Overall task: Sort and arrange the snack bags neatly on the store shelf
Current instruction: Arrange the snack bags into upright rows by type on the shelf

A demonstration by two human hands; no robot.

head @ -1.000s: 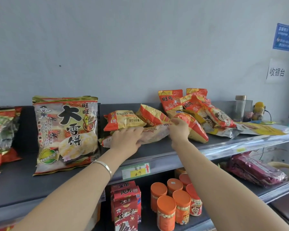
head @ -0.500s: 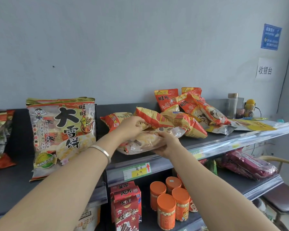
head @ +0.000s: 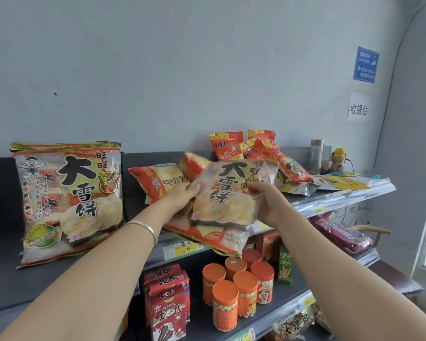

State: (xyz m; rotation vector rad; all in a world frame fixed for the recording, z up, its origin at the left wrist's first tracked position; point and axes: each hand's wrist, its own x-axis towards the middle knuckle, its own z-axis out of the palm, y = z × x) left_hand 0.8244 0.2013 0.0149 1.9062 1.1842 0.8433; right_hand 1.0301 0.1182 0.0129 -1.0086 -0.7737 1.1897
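**大雪饼 bag lifted off the shelf**

Left hand (head: 182, 193) and right hand (head: 268, 198) grip a 旺旺 大雪饼 rice cracker bag (head: 231, 193) by its sides, above the shelf (head: 330, 198) edge. A matching upright bag (head: 69, 198) stands left of the hands; 旺仔小馒头 packets (head: 228, 146) crowd behind; orange-lidded jars (head: 225, 303) sit below.
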